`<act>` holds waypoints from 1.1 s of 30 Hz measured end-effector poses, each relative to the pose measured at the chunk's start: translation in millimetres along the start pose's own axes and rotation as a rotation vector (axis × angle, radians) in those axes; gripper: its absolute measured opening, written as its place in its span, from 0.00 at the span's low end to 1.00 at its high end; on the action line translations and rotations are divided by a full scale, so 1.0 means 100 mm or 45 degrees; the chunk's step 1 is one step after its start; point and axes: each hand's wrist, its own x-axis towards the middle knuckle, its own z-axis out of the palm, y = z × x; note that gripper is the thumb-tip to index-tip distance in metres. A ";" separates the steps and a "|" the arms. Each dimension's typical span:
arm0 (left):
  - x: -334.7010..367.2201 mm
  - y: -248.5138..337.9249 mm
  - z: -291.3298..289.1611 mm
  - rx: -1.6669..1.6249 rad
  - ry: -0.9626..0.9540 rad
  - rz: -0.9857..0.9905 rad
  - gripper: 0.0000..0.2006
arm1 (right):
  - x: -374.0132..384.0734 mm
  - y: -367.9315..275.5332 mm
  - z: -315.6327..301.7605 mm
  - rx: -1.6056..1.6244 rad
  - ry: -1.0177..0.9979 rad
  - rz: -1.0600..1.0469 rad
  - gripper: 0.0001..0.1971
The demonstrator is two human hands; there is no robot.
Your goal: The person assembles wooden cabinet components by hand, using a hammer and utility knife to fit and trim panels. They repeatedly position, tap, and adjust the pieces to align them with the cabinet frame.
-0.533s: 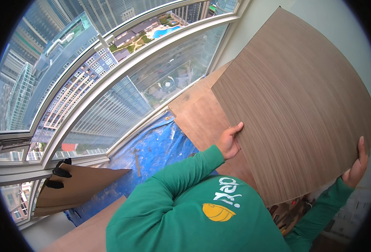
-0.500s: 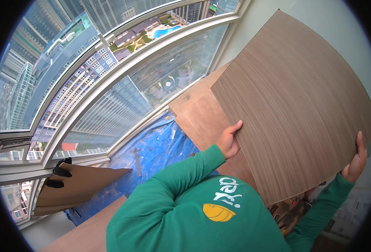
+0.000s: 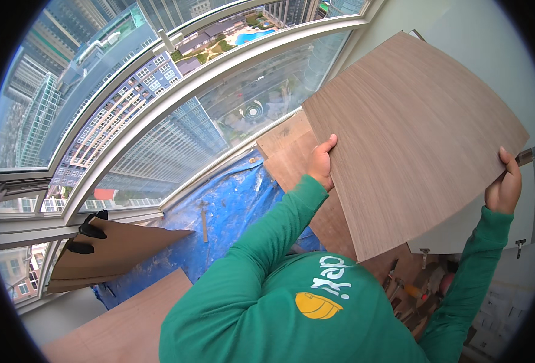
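Observation:
A large brown wood-grain panel (image 3: 412, 139) is held up between my two hands, tilted. My left hand (image 3: 322, 162) grips its left edge, thumb on the face and the other fingers mostly hidden behind. At the right edge my right hand (image 3: 504, 184) holds on, with fingertips showing on the face. Behind the panel, a white board (image 3: 473, 228) shows along the lower right. Metal hinges (image 3: 519, 245) stick out from its edges. Reddish-brown plywood (image 3: 293, 158) lies under and beyond the panel's left side.
Tall windows (image 3: 261, 66) curve along the left and far side. Blue sheeting (image 3: 237, 196) covers the floor. A cardboard-brown board (image 3: 116, 251) leans at the left, with black gloves (image 3: 92, 227) on it. Tools (image 3: 415, 290) lie in a jumble below the panel, near my right arm.
Both hands have raised the wood-grain panel's near end and shifted it away from me. The white board with hinges behind it has come into sight. My view has shifted slightly.

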 end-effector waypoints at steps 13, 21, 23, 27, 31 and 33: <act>-0.54 1.22 -0.55 0.522 0.319 -0.167 0.25 | -1.19 0.74 0.28 0.078 0.050 0.462 0.23; -0.70 1.24 -0.63 0.822 0.465 -0.381 0.30 | -1.84 1.01 -0.10 0.166 0.159 0.774 0.23; -0.67 1.20 -0.57 0.886 0.483 -0.452 0.30 | -2.03 1.00 -0.23 0.174 0.199 0.817 0.23; -0.52 1.07 -0.41 1.026 0.453 -0.655 0.29 | -2.40 0.90 -0.47 0.193 0.306 0.853 0.22; -0.30 0.80 -0.26 1.150 0.393 -0.824 0.30 | -2.72 0.79 -0.66 0.172 0.457 0.876 0.22; -0.20 0.64 -0.21 1.193 0.357 -0.906 0.30 | -2.88 0.75 -0.74 0.180 0.535 0.875 0.23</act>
